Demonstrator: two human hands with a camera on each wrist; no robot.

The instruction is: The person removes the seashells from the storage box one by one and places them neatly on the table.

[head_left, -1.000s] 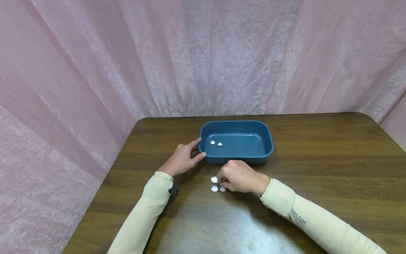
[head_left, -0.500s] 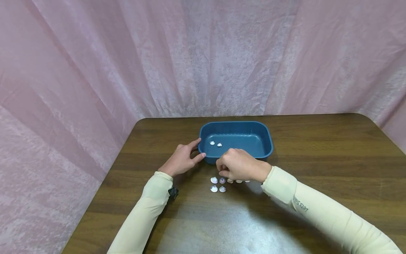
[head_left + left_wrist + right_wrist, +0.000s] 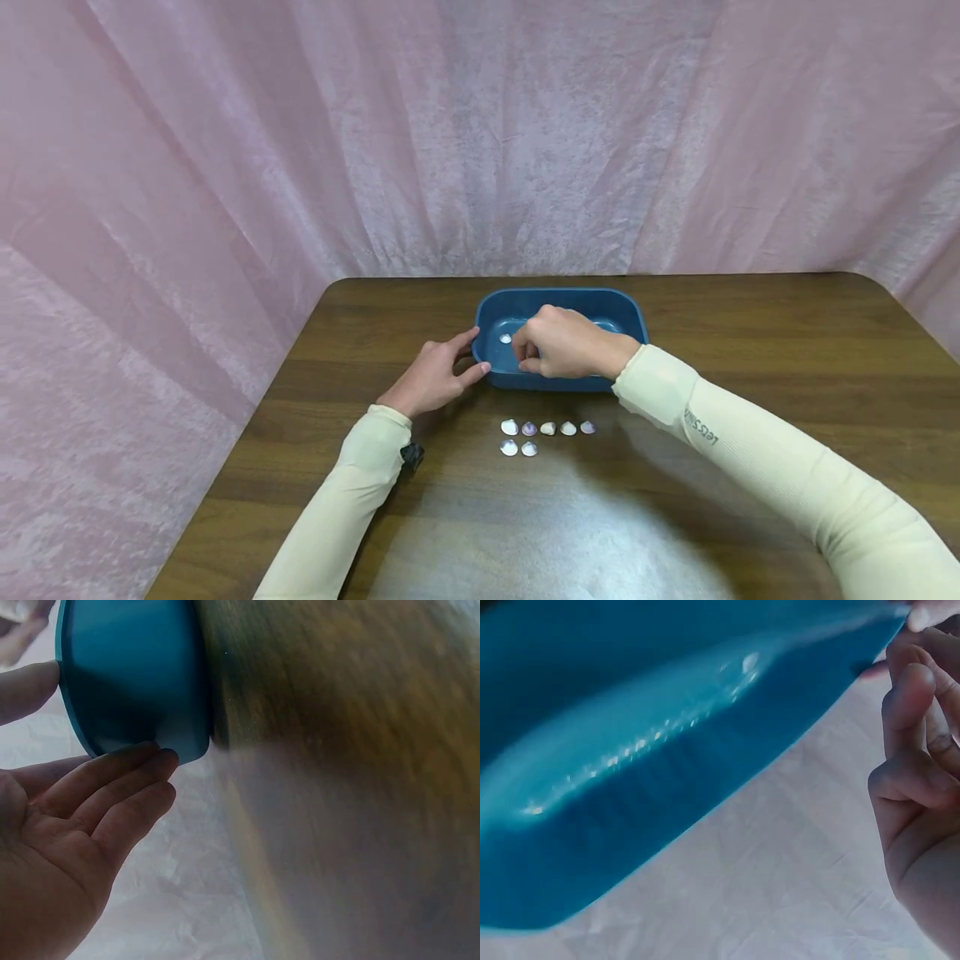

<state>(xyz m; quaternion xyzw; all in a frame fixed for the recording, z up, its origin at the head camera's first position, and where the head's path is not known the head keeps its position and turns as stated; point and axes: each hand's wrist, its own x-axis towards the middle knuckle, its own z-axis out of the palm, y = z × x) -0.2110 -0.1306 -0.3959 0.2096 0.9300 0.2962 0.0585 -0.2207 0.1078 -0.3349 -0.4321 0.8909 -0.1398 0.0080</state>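
In the head view, my left hand (image 3: 431,379) rests its thumb and forefinger against the left end of a blue plastic basin (image 3: 558,382). The left wrist view shows the remaining fingers (image 3: 124,791) extended along the outside wall. My right hand (image 3: 566,343) is over the basin, fingers bent loosely, with no object visible between them. Left of its fingertips, a white seashell (image 3: 506,338) lies on the basin floor; the hand covers the spot beside it. On the table below the basin are several seashells (image 3: 548,429) in one row, with two more seashells (image 3: 519,448) under its left end.
The basin stands on a brown wood-grain table (image 3: 750,350). A pink velvety curtain (image 3: 480,150) hangs behind the table and along its left side. A dark strapped device (image 3: 412,455) sits at the left wrist.
My right hand has left a purplish shell second in the upper row, then risen and moved away over the basin. It now hides one of two basin shells. My left hand stays put.
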